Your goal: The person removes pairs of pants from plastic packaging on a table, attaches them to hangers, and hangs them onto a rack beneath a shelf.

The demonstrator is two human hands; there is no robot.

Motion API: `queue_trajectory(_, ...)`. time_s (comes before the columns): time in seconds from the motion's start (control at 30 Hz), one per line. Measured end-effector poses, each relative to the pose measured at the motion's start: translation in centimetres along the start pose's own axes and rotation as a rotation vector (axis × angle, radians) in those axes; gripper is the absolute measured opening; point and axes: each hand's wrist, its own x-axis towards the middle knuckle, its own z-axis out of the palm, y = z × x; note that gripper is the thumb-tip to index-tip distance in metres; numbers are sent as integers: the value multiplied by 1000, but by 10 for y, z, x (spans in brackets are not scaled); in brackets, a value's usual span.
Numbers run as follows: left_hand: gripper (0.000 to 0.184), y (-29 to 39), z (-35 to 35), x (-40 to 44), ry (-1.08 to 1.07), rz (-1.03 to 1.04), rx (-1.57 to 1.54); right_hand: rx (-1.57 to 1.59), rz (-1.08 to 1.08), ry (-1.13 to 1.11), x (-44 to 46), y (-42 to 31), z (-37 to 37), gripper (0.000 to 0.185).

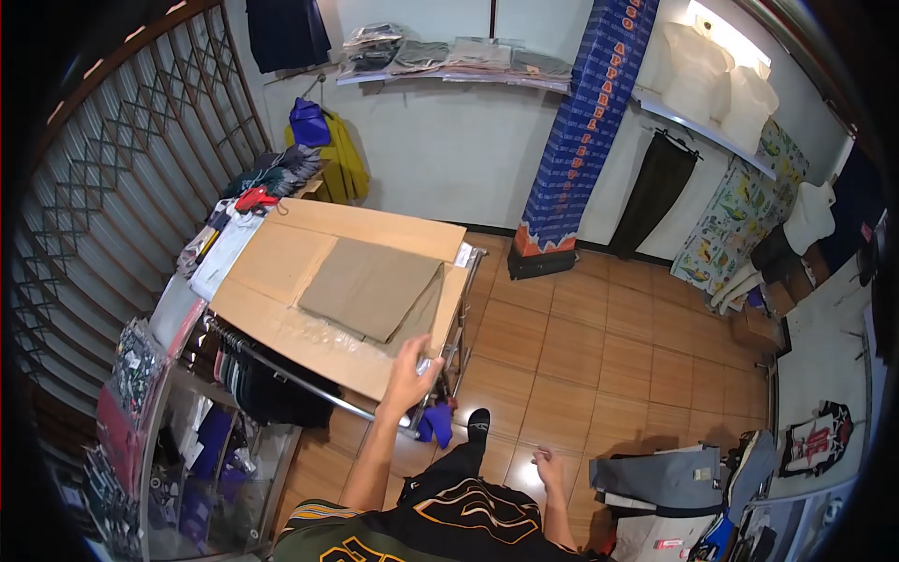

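A folded olive-brown garment, apparently trousers (370, 286), lies flat on a large cardboard sheet (272, 258). Its near right corner has a loose fold. My left hand (409, 377) is over the near right corner of the cardboard, just below the garment, with thumb and fingers apart. Whether its fingertips touch the cardboard is hard to make out. Down by my right side, over the tiled floor, my right hand (548, 465) hangs with loosely bent fingers apart and nothing in it.
Under the cardboard is a metal clothes rack (281, 365) with dark garments. A glass display case (201, 468) stands at the left. Folded trousers (660, 478) are stacked at the lower right. A blue wrapped pillar (585, 122) and a shelf of packaged clothes (449, 70) stand beyond.
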Motion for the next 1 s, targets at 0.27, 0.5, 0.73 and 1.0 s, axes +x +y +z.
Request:
queue_trajectory(0.27,102,-40,44,70,-111,-404,547,55,-173,-165,94,-150,37,34)
queue_trajectory(0.5,107,-17,44,116,-353,-695,505,-47,-464,-307,201,-289,70,32)
queue_trajectory(0.73,99,-23,46,111,-258,-674,450,-40,-681,-527,238,-438,162,31)
queue_trajectory(1.0,94,-12,64,129,-75,-812,477,-107,-925,-940,228,-539,304,31)
